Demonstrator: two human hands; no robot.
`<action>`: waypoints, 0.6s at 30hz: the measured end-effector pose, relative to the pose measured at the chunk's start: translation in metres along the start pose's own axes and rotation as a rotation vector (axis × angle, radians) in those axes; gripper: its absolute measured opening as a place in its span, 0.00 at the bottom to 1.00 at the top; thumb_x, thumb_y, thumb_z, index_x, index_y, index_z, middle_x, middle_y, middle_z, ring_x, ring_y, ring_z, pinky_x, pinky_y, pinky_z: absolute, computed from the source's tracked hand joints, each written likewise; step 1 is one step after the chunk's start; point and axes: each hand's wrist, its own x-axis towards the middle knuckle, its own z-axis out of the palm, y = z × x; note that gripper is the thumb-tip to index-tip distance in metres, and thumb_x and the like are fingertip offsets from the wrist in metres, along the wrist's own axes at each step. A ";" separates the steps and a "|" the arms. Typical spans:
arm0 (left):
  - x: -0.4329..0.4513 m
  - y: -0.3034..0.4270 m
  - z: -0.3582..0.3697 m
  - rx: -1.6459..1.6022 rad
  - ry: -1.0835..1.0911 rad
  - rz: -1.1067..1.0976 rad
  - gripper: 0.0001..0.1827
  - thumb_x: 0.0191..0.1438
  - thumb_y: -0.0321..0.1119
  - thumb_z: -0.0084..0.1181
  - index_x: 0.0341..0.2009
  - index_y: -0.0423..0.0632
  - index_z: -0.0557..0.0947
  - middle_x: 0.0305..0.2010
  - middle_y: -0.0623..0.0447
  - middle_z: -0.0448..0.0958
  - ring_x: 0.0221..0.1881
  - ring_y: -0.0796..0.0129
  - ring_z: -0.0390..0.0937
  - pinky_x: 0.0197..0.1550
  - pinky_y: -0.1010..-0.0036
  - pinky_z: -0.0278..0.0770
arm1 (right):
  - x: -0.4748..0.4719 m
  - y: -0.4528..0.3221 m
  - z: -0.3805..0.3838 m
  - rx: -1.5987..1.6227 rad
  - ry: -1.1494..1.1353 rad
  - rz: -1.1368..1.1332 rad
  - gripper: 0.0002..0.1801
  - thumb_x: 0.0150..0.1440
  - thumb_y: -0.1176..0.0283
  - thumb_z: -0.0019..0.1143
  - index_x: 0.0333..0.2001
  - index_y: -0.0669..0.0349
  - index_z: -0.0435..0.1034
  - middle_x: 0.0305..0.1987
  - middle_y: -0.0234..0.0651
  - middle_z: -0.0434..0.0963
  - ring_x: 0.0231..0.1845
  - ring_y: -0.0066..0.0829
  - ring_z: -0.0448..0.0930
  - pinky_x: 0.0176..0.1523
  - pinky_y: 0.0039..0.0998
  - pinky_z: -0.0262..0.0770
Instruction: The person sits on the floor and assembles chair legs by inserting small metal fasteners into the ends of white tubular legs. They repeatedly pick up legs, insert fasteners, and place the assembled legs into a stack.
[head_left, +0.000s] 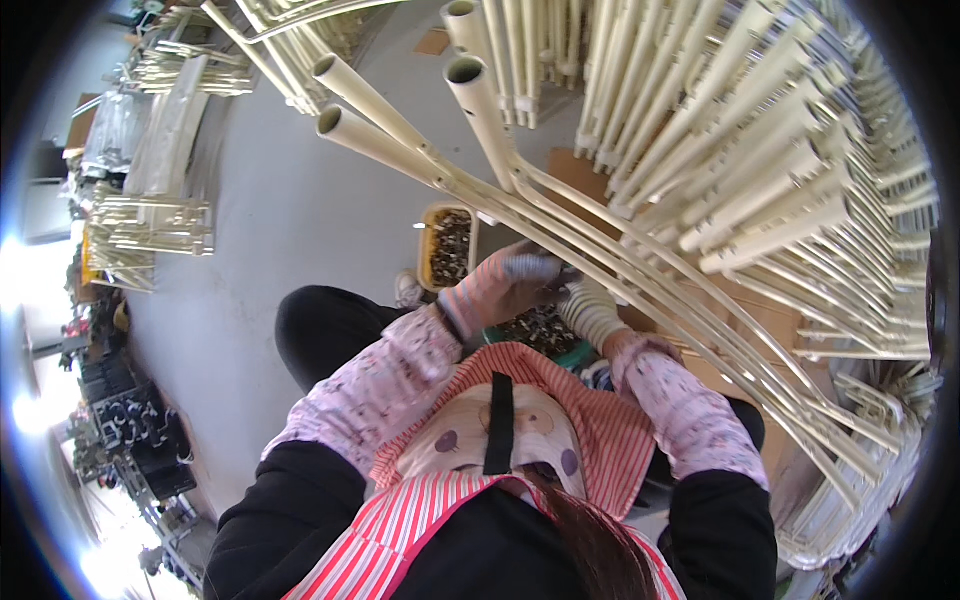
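Note:
My left hand (499, 289), in a striped knit glove dark with dirt at the fingers, is blurred and reaches towards my right hand (591, 309), in a pale striped glove. The two meet just below several bent cream metal tubes (592, 251) that lie slantwise before me. The tubes hide part of my right fingers, and what either hand holds cannot be made out. Under the hands is a green-rimmed tub (576, 355) of small dark and light parts. Beyond my left hand, a yellow box (424, 251) of similar small parts stands on the floor.
Many upright cream metal tube frames (660, 97) crowd the front and right. Brown cardboard (750, 315) lies beneath them. More frame stacks (150, 225) stand at the far left on the grey floor (277, 187). Wrapped frames (847, 517) lie at the lower right.

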 end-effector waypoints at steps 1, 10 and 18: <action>-0.014 0.007 -0.014 0.099 -0.012 -0.009 0.20 0.53 0.32 0.55 0.51 0.43 0.72 0.49 0.48 0.75 0.50 0.62 0.74 0.53 0.65 0.73 | 0.022 0.016 0.017 -0.016 -0.036 0.081 0.10 0.53 0.69 0.47 0.40 0.58 0.70 0.40 0.43 0.76 0.44 0.45 0.76 0.47 0.37 0.74; -0.022 0.010 -0.165 0.865 0.897 -0.187 0.23 0.49 0.32 0.57 0.51 0.41 0.72 0.39 0.47 0.78 0.40 0.63 0.78 0.41 0.70 0.77 | 0.105 0.119 0.075 -0.188 -0.369 0.546 0.12 0.56 0.68 0.44 0.40 0.57 0.72 0.42 0.43 0.77 0.45 0.42 0.78 0.45 0.41 0.76; 0.029 -0.047 -0.286 1.625 0.959 -0.327 0.26 0.45 0.41 0.58 0.52 0.53 0.75 0.51 0.43 0.74 0.53 0.51 0.70 0.53 0.64 0.69 | 0.130 0.135 0.080 -0.175 -0.383 0.602 0.14 0.57 0.66 0.42 0.41 0.57 0.73 0.44 0.43 0.77 0.45 0.40 0.79 0.43 0.45 0.77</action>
